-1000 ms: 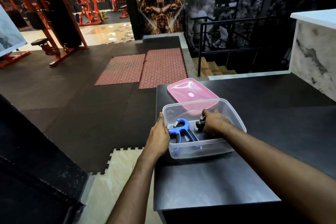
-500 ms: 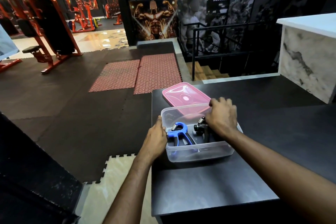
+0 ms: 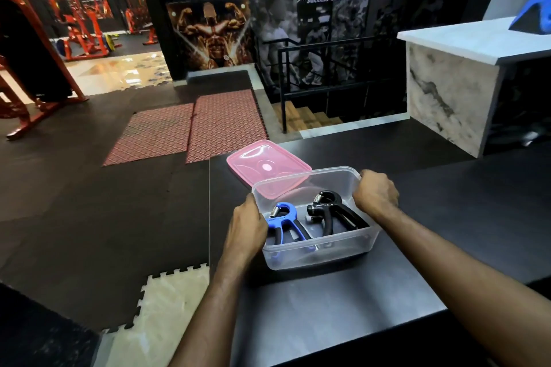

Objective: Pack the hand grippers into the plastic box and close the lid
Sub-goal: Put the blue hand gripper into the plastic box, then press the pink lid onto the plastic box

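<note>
At centre frame, on the matte black tabletop [image 3: 343, 307], the left hand [image 3: 247, 229] clasps the left wall of the clear rectangular plastic box [image 3: 322, 250]. Inside lie the blue spring hand gripper [image 3: 283, 219] and the black spring hand gripper [image 3: 329, 208], apart. Behind, the flat pink plastic lid [image 3: 268, 167] lies by the table's left edge. The right hand [image 3: 376, 195] grips the right rim; bare tabletop spreads rightward.
</note>
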Available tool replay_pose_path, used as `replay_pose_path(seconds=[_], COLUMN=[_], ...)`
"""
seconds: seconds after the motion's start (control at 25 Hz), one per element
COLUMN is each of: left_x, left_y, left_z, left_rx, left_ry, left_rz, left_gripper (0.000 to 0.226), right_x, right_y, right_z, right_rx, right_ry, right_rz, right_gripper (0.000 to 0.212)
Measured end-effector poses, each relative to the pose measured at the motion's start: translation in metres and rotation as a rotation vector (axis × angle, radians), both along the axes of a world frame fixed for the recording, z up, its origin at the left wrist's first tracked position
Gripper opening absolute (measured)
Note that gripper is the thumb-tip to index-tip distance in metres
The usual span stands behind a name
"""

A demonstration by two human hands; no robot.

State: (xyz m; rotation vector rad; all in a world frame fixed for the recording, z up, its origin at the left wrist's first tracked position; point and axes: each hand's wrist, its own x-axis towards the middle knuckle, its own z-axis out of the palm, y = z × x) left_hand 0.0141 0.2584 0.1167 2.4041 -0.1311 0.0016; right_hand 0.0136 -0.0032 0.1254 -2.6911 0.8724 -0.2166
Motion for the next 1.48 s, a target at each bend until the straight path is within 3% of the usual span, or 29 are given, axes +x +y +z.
replay_pose_path(seconds=[0.28,0.48,0.64,0.8,1.04,1.24,1.32,1.48], left_x=[0.018,0.033,0.046,0.068,0.122,0.164,0.176,0.189], left_y=[-0.063,-0.073,-0.058,-0.038,-0.002,0.035,0.047,0.064], left_z=[-0.006,0.001,-0.001,-0.005,-0.009,-0.024,-0.032,-0.047], left_rx=[-0.04,-0.036,-0.015,-0.022,-0.034,-0.027,-0.039,-0.064], left_ry=[-0.099,-0.145,-0.139,-0.102,-0.037,0.036,0.056,0.057], left_rz=[0.161,0.397,0.491,0.517,0.455,0.369,0.32,0.274], left_gripper=[0.031,0.026,0.023,0.021,0.02,0.019,0.017,0.017], right_x=[0.018,0.054,0.089,0.126,0.186,0.226,0.239,0.249], right_y=[-0.057,-0.061,-0.046,-0.02,0.042,0.101,0.118,0.143], right_z=[-0.001,-0.001,0.008,0.014,0.011,-0.007,-0.016,-0.028], right_rx=[0.055,-0.028,0.015,0.133,0.217,0.09,0.039,-0.025], right_ry=[-0.007,-0.187,-0.3,-0.277,-0.073,0.088,0.237,0.731], right_rz=[0.032,0.229,0.412,0.483,0.638,0.719,0.744,0.868], right_gripper=[0.029,0.038,0.028,0.013,0.012,0.015,0.022,0.039])
